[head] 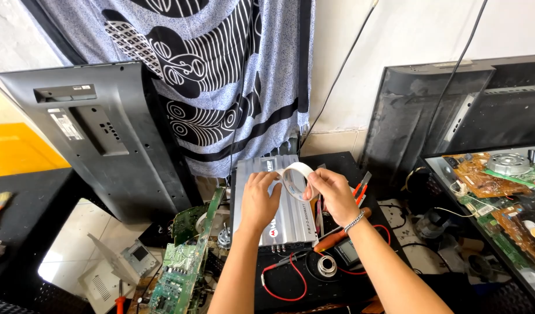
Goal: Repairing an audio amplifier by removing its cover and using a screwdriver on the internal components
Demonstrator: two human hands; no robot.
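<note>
Both the left hand [260, 200] and right hand [332, 195] pinch a light, stiff white tape roll [296, 179] by its rim, above the silver amplifier [266, 227] at the black table's [337, 166] middle.

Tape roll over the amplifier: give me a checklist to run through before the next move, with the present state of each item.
1. Both hands on the tape roll: ok. The left hand grips its near edge and the right hand its right side.
2. Loose end of tape found: cannot tell; no free strip shows.
3. Roll held above the silver amplifier, not resting on it: ok.
4. Amplifier top bare under the hands: ok, as far as shows.
5. Red wires out of the hands' way: ok, they lie nearer the person.
6. Screwdriver clear of the right arm: not ok, it lies right under the wrist.
</note>
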